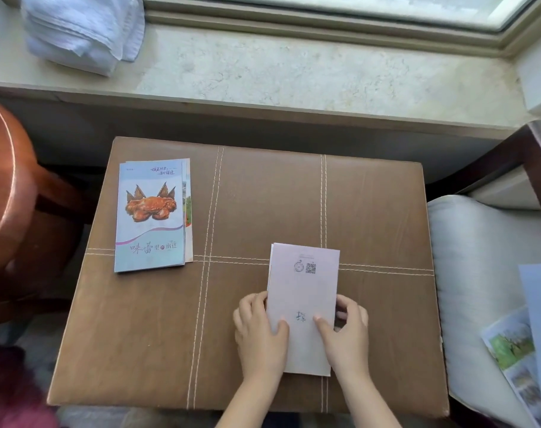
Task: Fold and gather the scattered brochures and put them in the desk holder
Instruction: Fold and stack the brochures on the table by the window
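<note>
A folded pale brochure [304,291] with a QR code lies flat on the brown leather stool [371,217]. My left hand [259,332] grips its left edge, thumb on top. My right hand [346,332] grips the right edge the same way. At the stool's far left lies a small stack of folded brochures [151,214], the top one showing a crab picture. More unfolded brochures [528,341] with landscape photos rest on the white chair seat at the right. No desk holder is in view.
A marble windowsill [278,75] runs behind the stool, with folded white towels [83,29] at its left end. A round wooden table [6,186] stands at the left. A dark-framed chair with a white cushion [479,273] stands at the right.
</note>
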{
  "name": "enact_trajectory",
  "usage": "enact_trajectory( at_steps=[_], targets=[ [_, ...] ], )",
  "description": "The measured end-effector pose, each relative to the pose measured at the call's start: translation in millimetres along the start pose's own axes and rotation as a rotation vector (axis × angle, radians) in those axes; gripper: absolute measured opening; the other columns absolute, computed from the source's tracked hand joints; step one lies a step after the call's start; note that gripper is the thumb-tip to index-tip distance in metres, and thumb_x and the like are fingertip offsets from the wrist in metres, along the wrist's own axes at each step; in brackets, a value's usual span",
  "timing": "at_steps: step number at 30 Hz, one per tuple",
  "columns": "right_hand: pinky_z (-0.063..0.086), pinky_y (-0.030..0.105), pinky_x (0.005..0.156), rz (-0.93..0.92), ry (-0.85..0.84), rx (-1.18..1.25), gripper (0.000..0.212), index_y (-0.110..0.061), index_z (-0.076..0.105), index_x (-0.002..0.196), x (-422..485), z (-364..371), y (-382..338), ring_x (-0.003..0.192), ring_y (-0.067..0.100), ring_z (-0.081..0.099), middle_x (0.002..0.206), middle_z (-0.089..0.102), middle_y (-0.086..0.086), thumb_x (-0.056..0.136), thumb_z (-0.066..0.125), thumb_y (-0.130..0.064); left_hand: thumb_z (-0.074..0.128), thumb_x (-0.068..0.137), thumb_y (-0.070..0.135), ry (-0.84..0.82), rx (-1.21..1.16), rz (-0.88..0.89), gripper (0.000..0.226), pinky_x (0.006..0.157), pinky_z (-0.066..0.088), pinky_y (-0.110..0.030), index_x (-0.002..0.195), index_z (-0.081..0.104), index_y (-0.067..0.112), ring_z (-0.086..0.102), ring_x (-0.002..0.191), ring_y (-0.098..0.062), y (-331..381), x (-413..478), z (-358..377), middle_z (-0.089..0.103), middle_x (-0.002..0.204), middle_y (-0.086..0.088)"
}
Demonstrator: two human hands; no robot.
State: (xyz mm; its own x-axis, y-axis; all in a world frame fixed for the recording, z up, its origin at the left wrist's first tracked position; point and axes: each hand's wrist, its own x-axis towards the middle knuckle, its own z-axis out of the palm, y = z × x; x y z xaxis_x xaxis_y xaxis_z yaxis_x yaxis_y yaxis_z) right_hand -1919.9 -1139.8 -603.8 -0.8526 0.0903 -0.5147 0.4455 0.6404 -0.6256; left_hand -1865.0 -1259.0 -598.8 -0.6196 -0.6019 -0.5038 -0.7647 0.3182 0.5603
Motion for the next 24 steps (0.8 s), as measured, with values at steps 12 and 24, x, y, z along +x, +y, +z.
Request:
enact_trajectory(
  at_steps=[12, 24],
  targets=[
    [0.044, 0.037, 0.087, 0.219, -0.069, 0.001, 0.026, -0.006, 0.055, 0.104, -9.3, 31.6, -38.1, 0.107, 0.026, 0.05, 0.113, 0.049, 0.004, 0.082, 0.065, -0.016, 0.057, 0.09, 0.019, -0.157, -0.401, -0.224, 0.031, 0.086, 0.05, -0.038, 0.12, 0.05, 0.017, 0.06, 0.1, -0.019, -13.8, 24.0, -30.1, 0.06, 0.101, 0.005],
    [0.05, 0.024, 0.084, -0.2, -0.389, 0.23, 0.031, -0.019, 0.054, 0.11, -21.3, 140.3, -190.1, 0.1, 0.015, 0.06, 0.111, 0.059, -0.003, 0.081, 0.063, -0.009, 0.06, 0.091, 0.016, 0.24, -0.555, -0.072, 0.041, 0.074, 0.049, -0.03, 0.127, 0.04, 0.021, 0.062, 0.096, -0.013, -41.1, 109.2, -188.6, 0.062, 0.099, 0.013]
  ],
)
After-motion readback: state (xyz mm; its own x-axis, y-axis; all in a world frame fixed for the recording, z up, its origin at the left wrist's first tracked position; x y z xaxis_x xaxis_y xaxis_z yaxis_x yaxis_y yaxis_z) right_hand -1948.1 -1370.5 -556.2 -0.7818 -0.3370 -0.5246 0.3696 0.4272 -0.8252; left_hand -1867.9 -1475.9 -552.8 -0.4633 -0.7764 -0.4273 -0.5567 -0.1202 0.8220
